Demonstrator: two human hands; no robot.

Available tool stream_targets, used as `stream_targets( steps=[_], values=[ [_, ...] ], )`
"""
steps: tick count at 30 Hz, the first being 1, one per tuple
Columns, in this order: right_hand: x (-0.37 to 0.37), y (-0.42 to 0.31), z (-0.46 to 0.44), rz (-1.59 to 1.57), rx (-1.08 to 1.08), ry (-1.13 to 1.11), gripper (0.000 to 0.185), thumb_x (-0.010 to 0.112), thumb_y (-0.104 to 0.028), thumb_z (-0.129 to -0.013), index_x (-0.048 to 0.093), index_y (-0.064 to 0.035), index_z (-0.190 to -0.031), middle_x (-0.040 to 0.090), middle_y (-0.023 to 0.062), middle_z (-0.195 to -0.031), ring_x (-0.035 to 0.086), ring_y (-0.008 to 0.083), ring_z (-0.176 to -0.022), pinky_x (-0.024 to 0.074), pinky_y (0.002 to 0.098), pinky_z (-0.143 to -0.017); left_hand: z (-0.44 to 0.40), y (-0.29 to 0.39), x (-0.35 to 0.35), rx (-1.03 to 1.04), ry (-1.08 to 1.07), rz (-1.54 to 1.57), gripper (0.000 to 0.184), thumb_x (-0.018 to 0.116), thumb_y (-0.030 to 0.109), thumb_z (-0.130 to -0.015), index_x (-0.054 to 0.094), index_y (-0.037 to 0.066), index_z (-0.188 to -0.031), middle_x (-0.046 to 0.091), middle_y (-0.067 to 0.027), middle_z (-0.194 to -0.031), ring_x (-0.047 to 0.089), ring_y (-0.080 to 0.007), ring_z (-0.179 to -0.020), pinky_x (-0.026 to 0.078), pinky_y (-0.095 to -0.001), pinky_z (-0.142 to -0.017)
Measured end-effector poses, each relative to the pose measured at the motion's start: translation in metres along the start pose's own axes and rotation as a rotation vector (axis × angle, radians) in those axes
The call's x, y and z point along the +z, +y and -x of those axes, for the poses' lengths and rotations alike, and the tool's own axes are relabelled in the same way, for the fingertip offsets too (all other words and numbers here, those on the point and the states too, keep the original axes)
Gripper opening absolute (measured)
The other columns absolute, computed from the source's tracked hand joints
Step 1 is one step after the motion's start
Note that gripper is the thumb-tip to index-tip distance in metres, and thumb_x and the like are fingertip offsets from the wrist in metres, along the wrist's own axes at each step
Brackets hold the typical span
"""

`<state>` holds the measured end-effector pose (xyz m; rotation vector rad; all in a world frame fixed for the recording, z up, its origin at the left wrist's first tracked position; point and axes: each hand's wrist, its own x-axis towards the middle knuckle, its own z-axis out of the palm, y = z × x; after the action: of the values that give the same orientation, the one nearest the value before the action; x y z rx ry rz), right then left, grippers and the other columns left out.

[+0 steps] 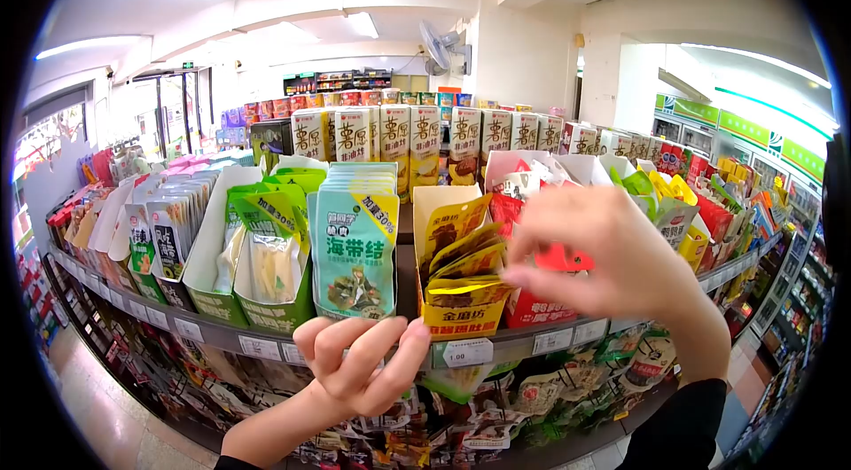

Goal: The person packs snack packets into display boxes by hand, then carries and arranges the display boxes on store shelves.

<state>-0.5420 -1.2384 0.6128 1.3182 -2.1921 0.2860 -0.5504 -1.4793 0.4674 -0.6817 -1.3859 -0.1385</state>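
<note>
My left hand [365,365] is at the shelf's front edge, its fingers loosely bent and apart. Its fingertips are by the bottom of the teal snack packets [356,244] and the lower left corner of a yellow display box [465,319]. I see no item in it. Several yellow snack packets [468,250] lean in that box. My right hand [603,244], slightly blurred, hovers in front of a red snack box [536,309] and hides part of it. Its thumb and fingers curve with a gap between them, the thumb close to the yellow packets' right side.
Green boxes of packets [277,279] stand left of the teal ones. Tall cartons [428,146] line up behind. Price tags [467,352] run along the curved shelf edge, with hanging packets [536,396] below. More snack boxes [705,231] are on the right.
</note>
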Motion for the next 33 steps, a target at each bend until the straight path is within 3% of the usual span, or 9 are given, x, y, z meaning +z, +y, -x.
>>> stream_targets(
  steps=[3,5,6,13,21,26,29,33],
  values=[
    [0.014,-0.030,0.030,-0.019,-0.028,-0.065,0.011,0.069,-0.016,-0.086,0.064,-0.0057,-0.089,0.060,0.0073,-0.083,0.063,0.0261,-0.077,0.0522,0.0370,-0.061,0.013,0.011,-0.005,-0.013,-0.186,-0.007,0.029,0.070,0.016,-0.079,0.072,0.015,-0.108,0.067,0.0048,-0.100,0.054,-0.0135,-0.085,0.034,-0.0345,-0.081],
    [0.035,-0.039,0.044,0.053,0.022,-0.052,0.017,0.068,-0.012,-0.086,0.067,-0.0040,-0.101,0.062,0.0066,-0.091,0.064,0.0248,-0.079,0.0536,0.0362,-0.062,0.016,0.022,0.005,-0.050,-0.290,-0.033,0.033,0.072,0.021,-0.079,0.071,0.012,-0.110,0.066,0.0018,-0.106,0.056,-0.0163,-0.091,0.033,-0.0364,-0.084],
    [0.044,-0.038,0.047,0.080,0.026,-0.039,0.029,0.067,-0.008,-0.083,0.066,-0.0015,-0.111,0.063,0.0065,-0.095,0.064,0.0246,-0.083,0.0543,0.0351,-0.064,0.018,0.025,0.010,-0.064,-0.325,-0.036,0.033,0.072,0.022,-0.079,0.070,0.011,-0.110,0.065,0.0010,-0.109,0.056,-0.0168,-0.095,0.033,-0.0370,-0.085],
    [0.081,-0.021,0.054,0.196,0.119,0.107,0.037,0.067,-0.005,-0.078,0.064,-0.0010,-0.115,0.063,0.0077,-0.101,0.063,0.0249,-0.091,0.0550,0.0346,-0.067,0.011,0.041,0.019,-0.185,-0.424,-0.068,0.046,0.079,0.022,-0.073,0.064,0.009,-0.115,0.060,-0.0029,-0.115,0.052,-0.0226,-0.103,0.031,-0.0403,-0.089],
    [0.107,-0.023,0.051,0.255,0.212,0.166,0.030,0.069,-0.006,-0.077,0.063,-0.0017,-0.105,0.059,0.0080,-0.095,0.061,0.0257,-0.094,0.0534,0.0359,-0.064,0.004,0.046,0.018,-0.277,-0.523,-0.010,0.051,0.080,0.021,-0.073,0.060,0.005,-0.117,0.054,-0.0054,-0.116,0.048,-0.0256,-0.103,0.031,-0.0409,-0.089],
    [0.120,-0.021,0.043,0.307,0.268,0.161,0.020,0.067,-0.001,-0.073,0.059,-0.0032,-0.090,0.059,0.0096,-0.093,0.066,0.0274,-0.084,0.0530,0.0375,-0.062,0.010,0.048,0.015,-0.319,-0.492,0.032,0.053,0.078,0.023,-0.076,0.060,0.006,-0.122,0.055,-0.0070,-0.121,0.049,-0.0271,-0.107,0.031,-0.0402,-0.092],
    [0.124,-0.021,0.038,0.293,0.358,0.148,0.014,0.072,-0.009,-0.080,0.062,-0.0044,-0.090,0.062,0.0092,-0.087,0.065,0.0290,-0.077,0.0519,0.0393,-0.063,0.017,0.052,0.005,-0.375,-0.439,0.036,0.052,0.077,0.022,-0.077,0.061,0.008,-0.124,0.055,-0.0068,-0.125,0.048,-0.0277,-0.109,0.030,-0.0412,-0.093],
    [0.124,-0.007,0.034,0.163,0.285,0.227,0.014,0.072,-0.007,-0.079,0.060,-0.0028,-0.083,0.062,0.0115,-0.081,0.065,0.0318,-0.076,0.0509,0.0411,-0.063,0.028,0.059,-0.020,-0.458,-0.435,0.040,0.046,0.074,0.024,-0.080,0.064,0.011,-0.123,0.056,-0.0052,-0.127,0.047,-0.0269,-0.111,0.028,-0.0425,-0.093]
  ],
)
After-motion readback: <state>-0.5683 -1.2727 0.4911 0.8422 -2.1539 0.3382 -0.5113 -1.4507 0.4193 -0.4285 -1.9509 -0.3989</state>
